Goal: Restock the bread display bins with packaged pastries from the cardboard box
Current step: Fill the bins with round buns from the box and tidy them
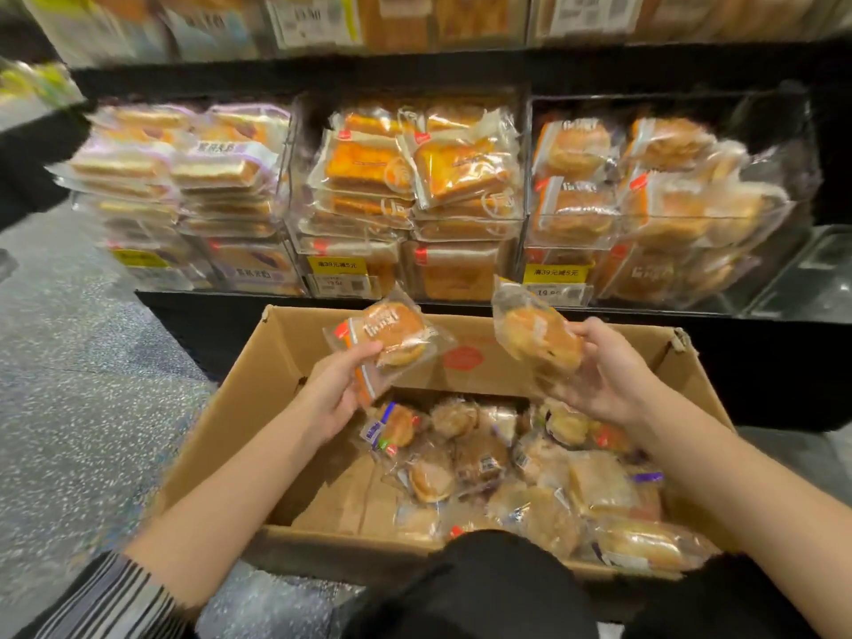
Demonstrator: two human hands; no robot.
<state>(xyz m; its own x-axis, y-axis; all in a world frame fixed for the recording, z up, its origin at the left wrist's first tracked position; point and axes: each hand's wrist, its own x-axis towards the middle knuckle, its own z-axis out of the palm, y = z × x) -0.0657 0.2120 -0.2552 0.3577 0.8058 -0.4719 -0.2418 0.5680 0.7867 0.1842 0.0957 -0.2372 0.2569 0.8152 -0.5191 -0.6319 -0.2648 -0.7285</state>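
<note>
Your left grip (339,398) pinches one wrapped round bun (392,339) and your right grip (608,375) clasps another (539,334), both lifted above the cardboard box (258,389). Beyond them the right-hand display bin (668,196) looks nearly full, yet many pastries (507,472) remain below.

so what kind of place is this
Most likely a shop's bakery aisle. Clear bins hold stacked packaged breads, yellow price tags sit on their fronts, and a cardboard box of wrapped pastries stands on the floor, with one pastry in each hand.
</note>
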